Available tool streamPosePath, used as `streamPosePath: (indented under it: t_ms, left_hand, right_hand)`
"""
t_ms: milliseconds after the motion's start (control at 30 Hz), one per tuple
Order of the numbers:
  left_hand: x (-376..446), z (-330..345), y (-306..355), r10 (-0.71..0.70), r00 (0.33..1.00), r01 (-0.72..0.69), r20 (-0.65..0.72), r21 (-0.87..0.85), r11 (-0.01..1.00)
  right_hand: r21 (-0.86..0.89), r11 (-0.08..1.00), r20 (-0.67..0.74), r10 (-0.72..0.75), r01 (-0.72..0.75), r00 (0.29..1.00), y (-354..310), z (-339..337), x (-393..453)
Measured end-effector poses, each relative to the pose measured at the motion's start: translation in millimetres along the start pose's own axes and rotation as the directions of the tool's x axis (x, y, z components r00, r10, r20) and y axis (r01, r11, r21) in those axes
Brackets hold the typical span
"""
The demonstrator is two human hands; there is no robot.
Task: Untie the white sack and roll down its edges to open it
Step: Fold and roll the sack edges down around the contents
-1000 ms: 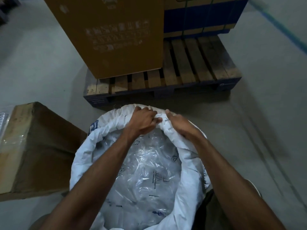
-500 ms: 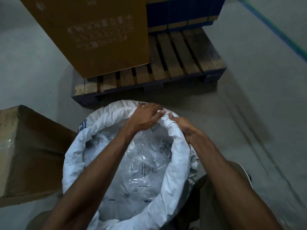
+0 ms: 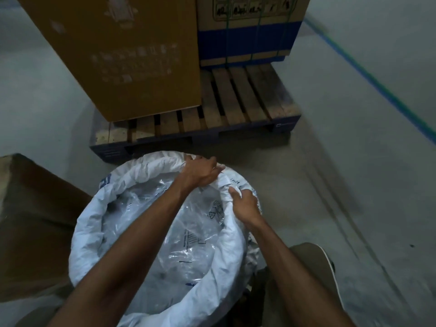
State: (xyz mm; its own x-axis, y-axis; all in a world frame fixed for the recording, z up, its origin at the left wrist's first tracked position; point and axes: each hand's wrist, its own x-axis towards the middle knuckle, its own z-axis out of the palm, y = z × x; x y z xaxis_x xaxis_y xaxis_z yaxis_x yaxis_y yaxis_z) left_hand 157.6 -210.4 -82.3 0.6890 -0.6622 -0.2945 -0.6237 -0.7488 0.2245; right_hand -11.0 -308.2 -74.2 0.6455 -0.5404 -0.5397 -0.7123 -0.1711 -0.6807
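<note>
The white sack [image 3: 94,223] stands open on the floor below me, its edge rolled into a thick ring. Inside lies a clear plastic liner [image 3: 188,239] with printed marks. My left hand [image 3: 200,172] grips the rolled edge at the far side of the ring. My right hand [image 3: 244,204] pinches the rolled edge at the far right, a little nearer to me than the left hand. Both forearms reach across the sack's mouth.
A wooden pallet [image 3: 236,107] lies just beyond the sack, carrying a big brown carton [image 3: 122,55] and a blue-banded carton [image 3: 247,29]. A brown box [image 3: 30,220] stands close on the left. Grey floor with a blue line [image 3: 368,74] spreads to the right.
My right hand has slid along the rim toward me and to the right, away from the left hand. The left hand stays on the far edge. The view has shifted.
</note>
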Motion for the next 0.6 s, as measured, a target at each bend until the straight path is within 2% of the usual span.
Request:
streamPosePath:
  t_ms: [67,133,200,267,333,400,467,533,600]
  left_hand:
    - [-18,1,-1,0.175,0.984,-0.177,-0.039,-0.054,0.983]
    - [-35,8,1,0.346,0.937,-0.347,-0.042,-0.036,0.937]
    - [-43,17,3,0.401,0.913,-0.401,-0.074,0.016,0.916]
    - [-45,20,10,0.392,0.912,-0.388,-0.124,0.055,0.920]
    - [-43,20,22,0.339,0.935,-0.325,-0.104,0.133,0.936]
    - [-41,21,37,0.215,0.976,-0.202,-0.043,0.205,0.958]
    - [-35,24,44,0.076,0.997,-0.072,-0.010,0.210,0.975]
    - [-31,22,48,0.023,0.999,-0.027,0.025,0.197,0.980]
    - [-32,16,49,0.062,0.996,-0.073,0.061,0.200,0.977]
  right_hand:
    - [0.193,0.980,0.022,0.054,-0.057,0.998,25,7,32]
    - [0.351,0.923,0.143,0.114,-0.158,0.983,26,3,40]
    - [0.413,0.867,0.267,0.177,-0.278,0.947,8,-10,19]
    - [0.448,0.841,0.327,0.161,-0.302,0.931,-5,-19,0]
    - [0.424,0.862,0.270,0.171,-0.277,0.948,-7,-19,-5]
    - [0.205,0.958,0.129,0.176,-0.200,0.976,2,-14,-9]
    - [-0.010,0.993,0.016,0.115,-0.115,0.993,18,-5,-17]
    - [0.038,0.994,-0.044,0.104,-0.103,0.994,36,2,-18]
    - [0.159,0.979,-0.085,0.145,-0.130,0.986,44,-1,-11]
